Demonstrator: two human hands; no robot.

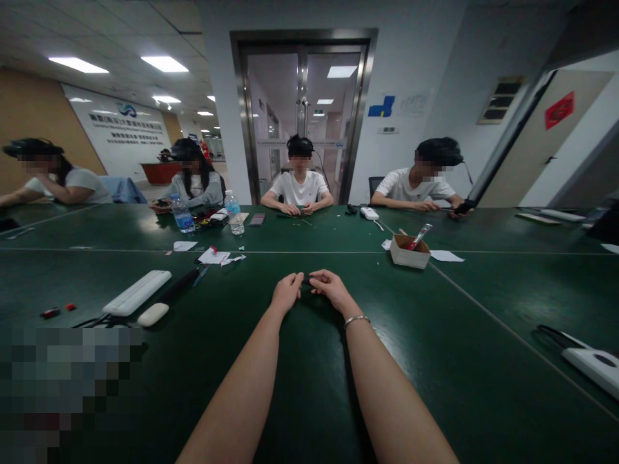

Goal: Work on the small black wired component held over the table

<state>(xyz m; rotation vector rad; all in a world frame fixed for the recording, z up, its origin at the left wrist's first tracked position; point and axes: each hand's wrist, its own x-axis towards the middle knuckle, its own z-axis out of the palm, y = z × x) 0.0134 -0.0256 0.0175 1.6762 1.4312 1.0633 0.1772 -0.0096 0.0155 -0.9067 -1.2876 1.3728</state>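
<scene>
Pinching small dark piece (306, 280) between left hand (287, 292) and right hand (331, 289) — over green table (217, 341), centered in front.
Gripping with fingertips of both hands, closed on the piece from either side — too small to identify. Wearing silver bracelet (356, 320) on right wrist. Flanked at left by white power strip (138, 292) and white rounded object (153, 315). Facing person in white shirt (300, 188) across, with cardboard box (410, 258) ahead to the right.
</scene>
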